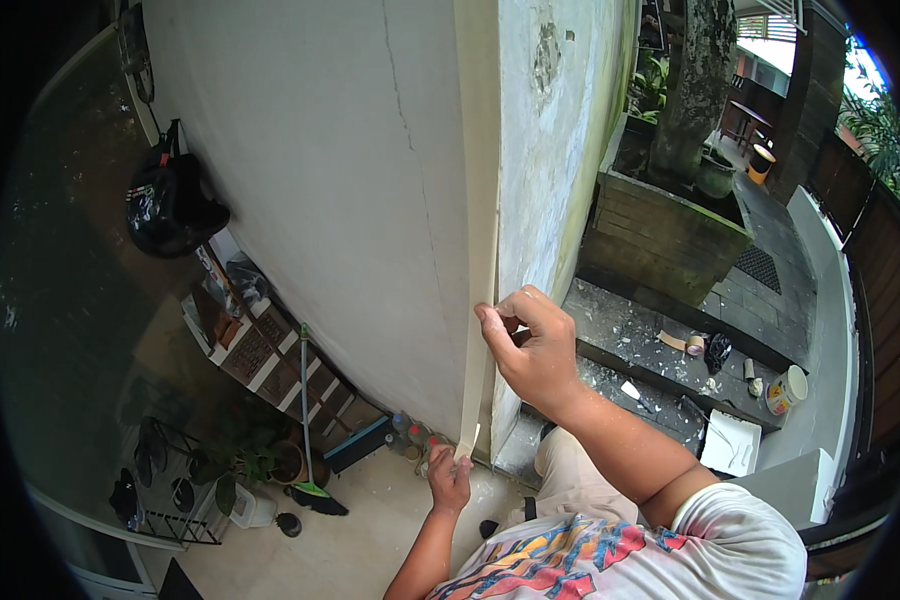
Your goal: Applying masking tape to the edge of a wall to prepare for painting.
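1. Wall, pale and cracked, its upright corner just beside the right hand's fingertips
2. Planter box, mossy, holding a tree trunk, beyond the right fingers and off to their right
3. Masking-tape strip, cream, along the corner, reaching from above the right fingertips down to the left fingers
4. Broom, green-handled, well left of the left fingers
5. Helmet, black, hanging well left of the right fingers
6. Right hand, fingers curled, tips touching the strip; I cannot tell whether they pinch it
7. Left hand, lower, thumb and fingers clamped on the strip's lower end
8. Tape roll, right of the right fingers
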Demonstrator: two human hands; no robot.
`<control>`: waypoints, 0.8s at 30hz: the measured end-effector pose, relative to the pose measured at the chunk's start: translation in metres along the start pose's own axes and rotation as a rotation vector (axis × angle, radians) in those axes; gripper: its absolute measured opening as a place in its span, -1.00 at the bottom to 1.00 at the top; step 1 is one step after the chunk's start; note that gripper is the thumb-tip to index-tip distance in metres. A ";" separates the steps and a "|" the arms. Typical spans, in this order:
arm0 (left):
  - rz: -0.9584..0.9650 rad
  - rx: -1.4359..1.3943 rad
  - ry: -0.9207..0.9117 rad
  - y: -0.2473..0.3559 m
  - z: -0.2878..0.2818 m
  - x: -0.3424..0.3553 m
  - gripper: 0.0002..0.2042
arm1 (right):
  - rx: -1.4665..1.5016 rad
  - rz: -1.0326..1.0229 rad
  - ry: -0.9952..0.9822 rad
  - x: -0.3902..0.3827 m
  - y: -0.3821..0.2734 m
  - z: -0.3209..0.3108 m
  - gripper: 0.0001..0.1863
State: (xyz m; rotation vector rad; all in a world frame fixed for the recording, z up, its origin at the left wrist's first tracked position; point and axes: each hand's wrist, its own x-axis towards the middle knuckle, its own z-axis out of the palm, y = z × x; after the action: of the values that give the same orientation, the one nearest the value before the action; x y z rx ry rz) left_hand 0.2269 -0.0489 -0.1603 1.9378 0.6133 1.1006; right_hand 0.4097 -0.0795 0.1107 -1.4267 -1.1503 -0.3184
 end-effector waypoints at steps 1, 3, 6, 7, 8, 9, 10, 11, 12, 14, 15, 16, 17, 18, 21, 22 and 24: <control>0.016 0.014 -0.009 -0.004 -0.001 0.000 -0.75 | 0.000 -0.002 0.001 -0.002 -0.003 -0.001 -0.79; 0.035 0.025 -0.019 -0.003 -0.001 0.001 -0.75 | 0.039 -0.010 -0.058 -0.011 -0.013 -0.003 -0.79; 0.023 0.009 0.018 0.001 -0.002 -0.003 -0.76 | 0.084 -0.022 -0.072 -0.016 -0.014 -0.006 -0.79; 0.013 -0.002 0.024 0.001 -0.002 -0.003 -0.75 | 0.084 -0.022 -0.071 -0.016 -0.014 -0.006 -0.79; 0.004 -0.012 0.030 0.000 -0.002 -0.003 -0.75 | 0.081 -0.014 -0.073 -0.016 -0.012 -0.006 -0.79; 0.006 -0.010 0.030 -0.001 -0.002 -0.004 -0.75 | 0.078 -0.006 -0.076 -0.015 -0.011 -0.006 -0.79; 0.002 0.009 0.002 -0.004 -0.002 -0.005 -0.77 | 0.080 -0.007 -0.074 -0.013 -0.010 -0.005 -0.79; -0.001 0.027 -0.026 -0.004 -0.002 -0.004 -0.77 | 0.080 0.016 -0.053 -0.010 -0.008 -0.003 -0.79; 0.002 0.028 -0.025 -0.004 -0.002 -0.002 -0.77 | 0.081 0.039 -0.032 -0.008 -0.006 -0.002 -0.79; 0.023 0.069 -0.025 -0.004 0.001 0.000 -0.77 | 0.077 0.065 -0.022 -0.005 -0.001 -0.001 -0.78; 0.025 0.070 -0.023 -0.005 0.001 0.001 -0.77 | 0.072 0.094 -0.013 -0.004 0.001 -0.001 -0.77; 0.037 0.075 -0.032 -0.008 0.002 0.002 -0.76 | 0.073 0.091 -0.013 -0.003 0.001 -0.002 -0.77; 0.048 0.079 -0.042 -0.009 0.003 0.004 -0.75 | 0.082 0.134 -0.017 -0.001 0.001 -0.003 -0.77; 0.050 0.079 -0.040 -0.009 0.003 0.004 -0.75 | 0.090 0.177 -0.021 -0.001 0.001 -0.003 -0.76; 0.061 0.101 -0.026 -0.010 0.007 0.006 -0.73 | 0.044 0.154 -0.034 -0.001 0.002 -0.004 -0.76; 0.039 0.068 -0.021 -0.011 0.008 0.005 -0.74 | 0.044 0.153 -0.035 -0.001 0.001 -0.004 -0.76; 0.017 0.035 -0.014 -0.010 0.008 0.005 -0.74 | 0.020 0.143 -0.025 -0.001 0.001 -0.003 -0.74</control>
State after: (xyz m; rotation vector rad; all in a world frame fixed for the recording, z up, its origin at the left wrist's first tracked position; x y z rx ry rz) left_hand 0.2363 -0.0427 -0.1687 1.9825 0.6134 1.0927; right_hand 0.4109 -0.0825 0.1103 -1.4897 -1.0629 -0.1884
